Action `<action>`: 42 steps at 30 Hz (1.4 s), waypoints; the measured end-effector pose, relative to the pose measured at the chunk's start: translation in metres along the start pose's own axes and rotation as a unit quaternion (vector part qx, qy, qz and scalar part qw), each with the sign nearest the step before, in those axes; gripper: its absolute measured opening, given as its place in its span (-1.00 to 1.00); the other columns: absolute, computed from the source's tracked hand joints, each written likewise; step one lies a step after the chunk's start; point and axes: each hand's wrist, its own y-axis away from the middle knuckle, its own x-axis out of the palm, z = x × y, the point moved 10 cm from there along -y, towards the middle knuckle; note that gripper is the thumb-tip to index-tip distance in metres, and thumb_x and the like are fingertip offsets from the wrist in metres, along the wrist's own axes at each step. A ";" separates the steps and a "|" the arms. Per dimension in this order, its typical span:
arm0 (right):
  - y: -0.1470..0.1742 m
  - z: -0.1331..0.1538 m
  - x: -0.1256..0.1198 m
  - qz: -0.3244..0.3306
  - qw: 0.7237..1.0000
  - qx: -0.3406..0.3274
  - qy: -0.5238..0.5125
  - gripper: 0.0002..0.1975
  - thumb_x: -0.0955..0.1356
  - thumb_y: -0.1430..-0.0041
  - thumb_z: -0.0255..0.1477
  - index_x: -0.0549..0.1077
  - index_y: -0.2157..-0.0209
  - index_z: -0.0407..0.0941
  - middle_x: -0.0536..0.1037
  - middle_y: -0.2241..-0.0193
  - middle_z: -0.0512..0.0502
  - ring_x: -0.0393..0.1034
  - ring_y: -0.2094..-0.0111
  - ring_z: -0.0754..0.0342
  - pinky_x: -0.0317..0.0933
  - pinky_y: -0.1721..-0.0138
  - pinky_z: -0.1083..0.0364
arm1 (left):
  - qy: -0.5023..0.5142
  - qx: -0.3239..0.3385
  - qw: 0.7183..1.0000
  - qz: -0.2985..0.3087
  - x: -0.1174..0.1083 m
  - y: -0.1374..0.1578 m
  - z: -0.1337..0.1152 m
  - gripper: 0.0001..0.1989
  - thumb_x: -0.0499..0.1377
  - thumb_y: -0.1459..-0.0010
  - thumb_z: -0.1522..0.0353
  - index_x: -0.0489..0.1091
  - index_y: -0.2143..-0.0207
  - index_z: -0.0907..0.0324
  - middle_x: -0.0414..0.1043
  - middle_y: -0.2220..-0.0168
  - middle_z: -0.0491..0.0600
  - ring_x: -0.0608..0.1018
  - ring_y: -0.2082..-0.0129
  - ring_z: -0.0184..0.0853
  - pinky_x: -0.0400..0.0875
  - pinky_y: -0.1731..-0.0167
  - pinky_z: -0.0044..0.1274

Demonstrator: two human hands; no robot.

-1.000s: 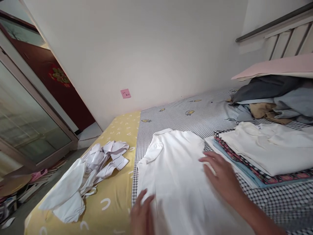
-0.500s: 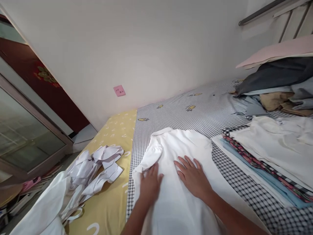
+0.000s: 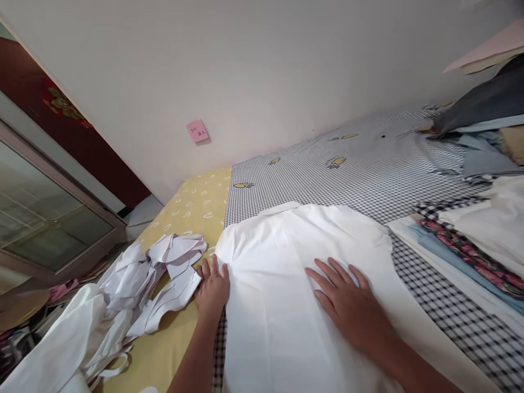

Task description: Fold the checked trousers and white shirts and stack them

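Note:
A white shirt (image 3: pixel 270 295) lies spread on the bed, its collar end facing the wall. Down on its left edge, close to the shoulder, is my left hand (image 3: pixel 213 286), fingers apart and the thumb side against the cloth. My right hand (image 3: pixel 344 300) rests palm down on the body of the shirt, fingers spread, gripping nothing. The left sleeve cannot be seen on top. The near end of the shirt runs out of view at the bottom.
Crumpled white clothes (image 3: pixel 139 284) lie to the left on a yellow sheet (image 3: pixel 204 191). Folded garments (image 3: pixel 458 245) are stacked at right on a checked sheet (image 3: pixel 303 180). Behind them sits a dark clothing pile (image 3: pixel 487 103). A pink note (image 3: pixel 197 131) sticks to the wall.
My left hand has moved left, from the shirt's front to its edge. The sleeve bunched on top there is gone from sight, and the cloth lies wider and flatter. My right hand stays spread on it.

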 end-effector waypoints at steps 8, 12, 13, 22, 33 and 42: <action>-0.003 -0.002 0.001 0.018 1.000 0.019 -0.003 -0.56 0.12 -0.43 -0.27 0.38 -0.22 0.14 0.38 -0.29 0.01 0.18 -0.30 -0.15 0.01 -0.24 -0.31 | 0.022 -0.010 0.998 -0.054 -0.023 0.019 -0.002 -0.49 -0.21 -0.37 0.23 0.27 -0.23 0.16 0.26 -0.33 0.14 0.50 -0.15 -0.06 0.42 -0.10 -0.22; -0.006 -0.001 -0.002 0.037 0.999 0.034 0.006 -0.56 0.12 -0.43 -0.31 0.39 -0.21 0.10 0.37 -0.29 -0.03 0.16 -0.31 -0.15 0.01 -0.24 -0.30 | 0.032 -0.010 0.998 -0.062 -0.029 0.029 -0.002 -0.52 -0.16 -0.35 0.27 0.32 -0.19 0.16 0.33 -0.29 0.14 0.47 -0.17 -0.03 0.37 -0.13 -0.15; -0.007 -0.001 -0.004 0.042 0.998 0.038 0.009 -0.56 0.13 -0.43 -0.31 0.39 -0.21 0.10 0.37 -0.29 -0.04 0.16 -0.31 -0.15 0.00 -0.25 -0.30 | 0.034 -0.008 0.997 -0.063 -0.030 0.033 -0.002 -0.52 -0.16 -0.35 0.28 0.32 -0.19 0.17 0.33 -0.28 0.15 0.45 -0.19 -0.02 0.33 -0.16 -0.13; -0.009 -0.002 -0.009 0.091 0.994 0.063 0.003 -0.54 0.10 -0.44 -0.28 0.31 -0.27 0.04 0.27 -0.35 -0.05 0.05 -0.36 -0.14 -0.09 -0.30 -0.28 | 0.050 0.013 0.996 -0.075 -0.042 0.073 -0.001 -0.52 -0.09 -0.30 0.34 0.34 -0.19 0.26 0.35 -0.27 0.19 0.35 -0.27 -0.06 0.13 -0.31 -0.19; -0.008 -0.001 -0.012 0.092 0.993 0.068 0.006 -0.52 0.08 -0.45 -0.29 0.29 -0.29 -0.01 0.24 -0.36 -0.11 0.01 -0.36 -0.15 -0.16 -0.31 -0.26 | 0.010 0.027 0.997 -0.066 -0.049 0.113 0.002 -0.53 -0.10 -0.34 0.34 0.30 -0.22 0.26 0.30 -0.30 0.20 0.32 -0.30 -0.02 0.12 -0.30 -0.12; -0.007 0.001 -0.012 0.079 0.996 0.052 -0.007 -0.56 0.13 -0.43 -0.32 0.42 -0.21 0.11 0.33 -0.31 -0.08 0.07 -0.35 -0.17 -0.08 -0.27 -0.29 | -0.051 0.040 0.994 -0.088 -0.048 0.117 0.004 -0.53 -0.11 -0.34 0.36 0.31 -0.21 0.27 0.35 -0.27 0.20 0.34 -0.29 -0.05 0.20 -0.26 -0.18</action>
